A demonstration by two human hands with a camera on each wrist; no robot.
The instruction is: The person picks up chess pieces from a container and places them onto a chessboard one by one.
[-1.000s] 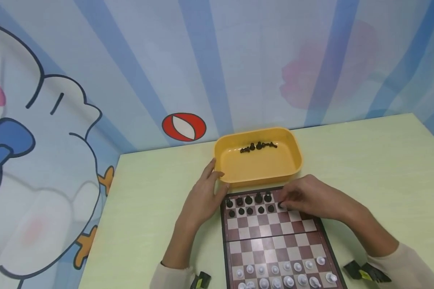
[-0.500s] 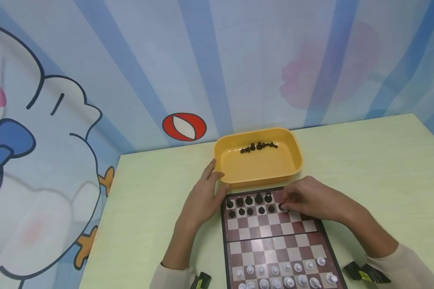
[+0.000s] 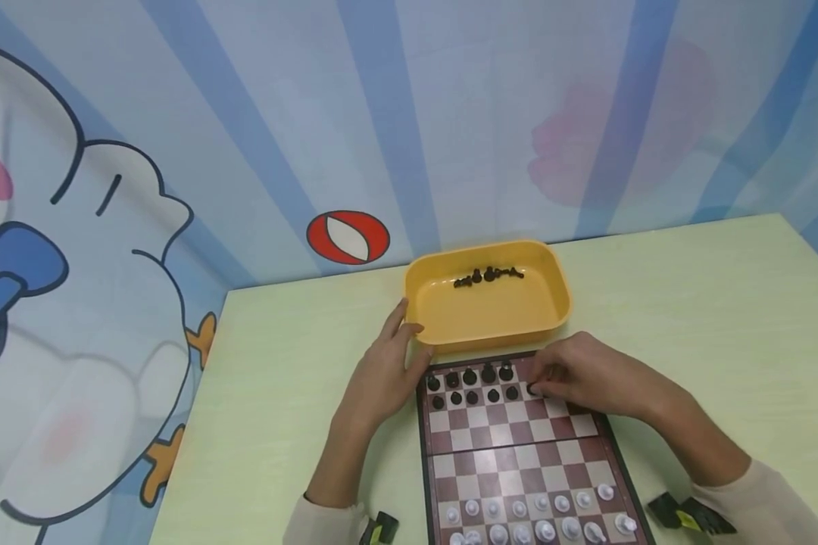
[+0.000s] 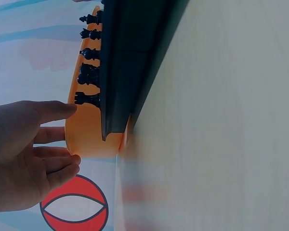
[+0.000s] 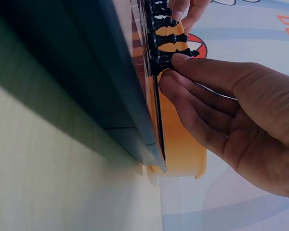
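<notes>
A red-and-white chessboard lies in front of the person. Black pieces stand in two rows along its far side, among them a rook at the left corner. Near the right end of the front black row, my right hand pinches a black pawn between thumb and fingers, low over the board. In the right wrist view the thumb covers part of that pawn. My left hand, fingers extended, touches the near left corner of a yellow tray just behind the board.
Several black chess pieces lie inside the tray along its far side. White chess pieces stand in two rows on the near side of the board. The light table ends at a cartoon-printed wall.
Almost nothing differs. The right hand stays at the same spot with the pawn, and the left hand keeps its place at the tray.
</notes>
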